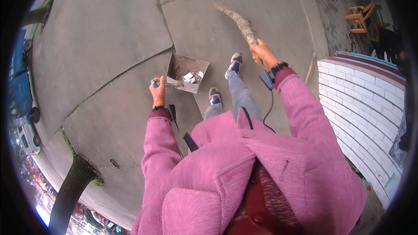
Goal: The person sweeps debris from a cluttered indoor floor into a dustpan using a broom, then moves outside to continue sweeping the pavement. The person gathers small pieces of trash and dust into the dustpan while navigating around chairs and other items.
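Note:
My left hand is closed around the blue-tipped handle of a metal dustpan, which is in front of my left foot. Scraps of white paper and some brown debris lie inside the pan. Out to the right, my right hand grips a short hand broom. The broom's bristly end points forward and left, blurred at its tip, and I cannot tell whether it touches the ground.
Grey concrete paving with cracks and mossy joints surrounds my feet. A white-tiled low wall runs along the right, with a wooden chair beyond it. On the left stand a tree trunk, a blue vehicle and a white car.

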`<state>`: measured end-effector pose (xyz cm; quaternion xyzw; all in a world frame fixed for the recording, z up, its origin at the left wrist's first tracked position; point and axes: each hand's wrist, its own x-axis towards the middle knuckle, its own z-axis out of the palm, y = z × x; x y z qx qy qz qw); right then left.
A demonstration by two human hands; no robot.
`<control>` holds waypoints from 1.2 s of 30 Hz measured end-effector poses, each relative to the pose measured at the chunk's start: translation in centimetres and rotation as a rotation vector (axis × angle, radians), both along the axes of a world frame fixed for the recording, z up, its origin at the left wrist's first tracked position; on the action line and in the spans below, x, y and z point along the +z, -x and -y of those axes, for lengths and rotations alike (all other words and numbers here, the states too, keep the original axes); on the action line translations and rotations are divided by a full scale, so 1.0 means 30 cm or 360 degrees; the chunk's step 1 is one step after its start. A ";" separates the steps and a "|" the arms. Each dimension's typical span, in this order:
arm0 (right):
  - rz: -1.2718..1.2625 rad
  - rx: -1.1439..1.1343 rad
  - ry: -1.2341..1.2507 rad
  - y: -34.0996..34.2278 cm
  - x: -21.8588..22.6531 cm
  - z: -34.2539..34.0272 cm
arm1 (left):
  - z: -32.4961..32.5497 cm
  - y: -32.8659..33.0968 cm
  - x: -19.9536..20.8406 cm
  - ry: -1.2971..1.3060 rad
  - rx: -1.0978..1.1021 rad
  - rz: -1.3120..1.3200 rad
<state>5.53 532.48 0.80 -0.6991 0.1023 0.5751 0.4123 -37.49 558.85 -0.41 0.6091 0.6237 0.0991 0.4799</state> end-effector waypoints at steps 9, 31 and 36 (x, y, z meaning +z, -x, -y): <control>0.0738 0.0970 -0.0201 0.233 -0.227 -0.166 | -0.054 -0.048 -0.076 0.0020 0.0185 -0.0113; 0.0250 0.0112 0.0009 -0.820 -0.165 -0.372 | -0.463 -0.755 -0.041 -0.0008 0.0217 -0.0054; 0.0108 -0.0134 0.0020 -0.988 -0.309 -0.516 | -0.612 -0.886 -0.136 -0.0013 0.0172 -0.0072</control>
